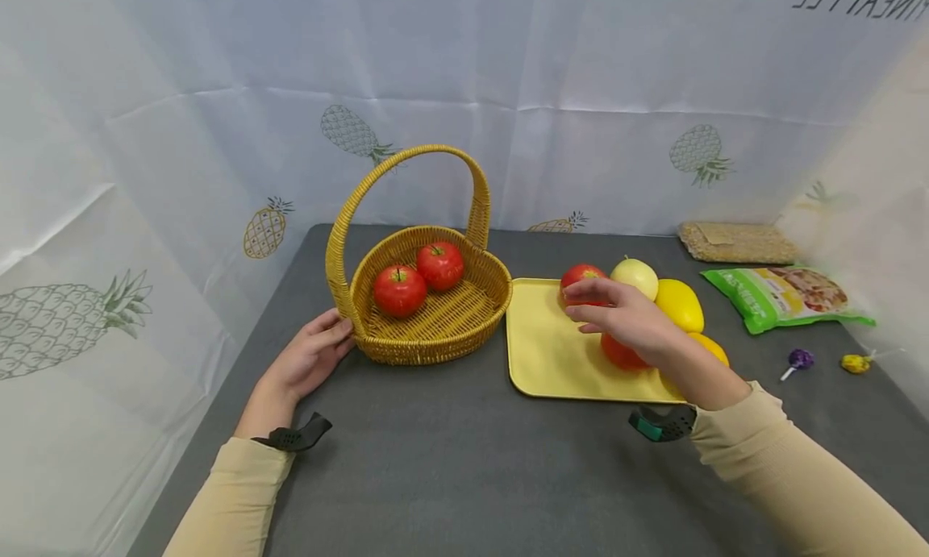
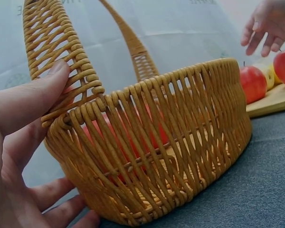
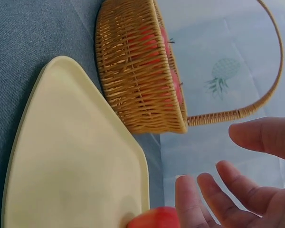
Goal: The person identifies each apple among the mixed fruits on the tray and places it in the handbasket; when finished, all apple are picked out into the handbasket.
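Observation:
A woven wicker basket [image 1: 435, 323] with a tall handle holds two red apples [image 1: 399, 289] [image 1: 439, 264]. My left hand [image 1: 308, 359] rests against the basket's left side with straight fingers, thumb on the handle base [image 2: 69, 95]. My right hand [image 1: 617, 315] hovers, fingers spread, over a yellow tray [image 1: 551, 355]. Just beyond its fingertips sits a red apple [image 1: 581, 279]; the right wrist view shows that apple [image 3: 156, 218] below the fingers [image 3: 218, 190], not gripped. A pale apple [image 1: 635, 276], a yellow lemon [image 1: 680, 303] and orange fruit [image 1: 624, 354] also lie on the tray.
A green snack bag [image 1: 784, 297] and a tan packet [image 1: 736, 243] lie at the back right. Two wrapped lollipops [image 1: 798, 359] [image 1: 856, 363] sit near the right edge. Pineapple-print sheeting [image 1: 181, 154] walls in the grey table [image 1: 464, 460].

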A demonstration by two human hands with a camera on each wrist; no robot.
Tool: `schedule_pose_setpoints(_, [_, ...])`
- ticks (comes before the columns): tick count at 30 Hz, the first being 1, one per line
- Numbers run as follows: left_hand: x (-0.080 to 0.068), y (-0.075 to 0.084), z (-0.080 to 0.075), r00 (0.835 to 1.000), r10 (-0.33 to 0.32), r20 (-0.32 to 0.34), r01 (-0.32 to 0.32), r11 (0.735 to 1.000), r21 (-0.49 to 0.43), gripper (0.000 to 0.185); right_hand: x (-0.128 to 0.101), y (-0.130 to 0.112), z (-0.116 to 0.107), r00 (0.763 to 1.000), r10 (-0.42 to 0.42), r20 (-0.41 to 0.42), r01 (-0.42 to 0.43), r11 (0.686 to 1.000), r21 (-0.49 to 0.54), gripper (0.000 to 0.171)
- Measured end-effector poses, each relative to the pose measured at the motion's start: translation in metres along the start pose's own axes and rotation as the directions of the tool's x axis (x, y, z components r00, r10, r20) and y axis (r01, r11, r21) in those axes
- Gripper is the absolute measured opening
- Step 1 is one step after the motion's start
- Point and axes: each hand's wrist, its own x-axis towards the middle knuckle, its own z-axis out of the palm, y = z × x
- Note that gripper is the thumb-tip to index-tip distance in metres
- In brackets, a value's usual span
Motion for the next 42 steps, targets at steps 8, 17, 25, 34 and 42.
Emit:
schedule_pose_setpoints(8, [-0.001, 0.001, 0.0, 0.999, -0.008, -0.034, 0.008, 1.0, 0.007, 0.035, -0.01, -0.009, -0.016, 1.0, 0.028, -0.012, -0.028, 0.998, -0.058, 0.058])
schedule_pose_setpoints(17, [-0.004, -0.001, 0.002, 0.998, -0.017, -0.058, 0.017, 1.0, -0.004, 0.035, -0.017, -0.008, -0.033, 0.996, 0.07, -0.063, -0.081, 0.979, -0.185, 0.061])
schedule_pose_setpoints(25, [-0.003, -0.001, 0.001, 0.998, -0.02, -0.061, 0.02, 1.0, 0.005, 0.032, -0.024, -0.005, -0.048, 0.994, 0.083, -0.075, -0.1, 0.961, -0.257, 0.062])
schedule_pose_setpoints(34, [-0.003, 0.002, 0.001, 0.999, -0.009, -0.045, 0.009, 1.0, 0.002, 0.032, -0.028, 0.01, -0.058, 0.995, 0.102, -0.017, -0.102, 0.949, -0.297, 0.063])
schedule_pose_setpoints(42, [-0.001, 0.002, 0.004, 0.999, -0.014, -0.042, 0.014, 1.0, -0.005, 0.035, -0.031, 0.014, -0.053, 0.993, 0.109, 0.042, -0.089, 0.94, -0.329, 0.059])
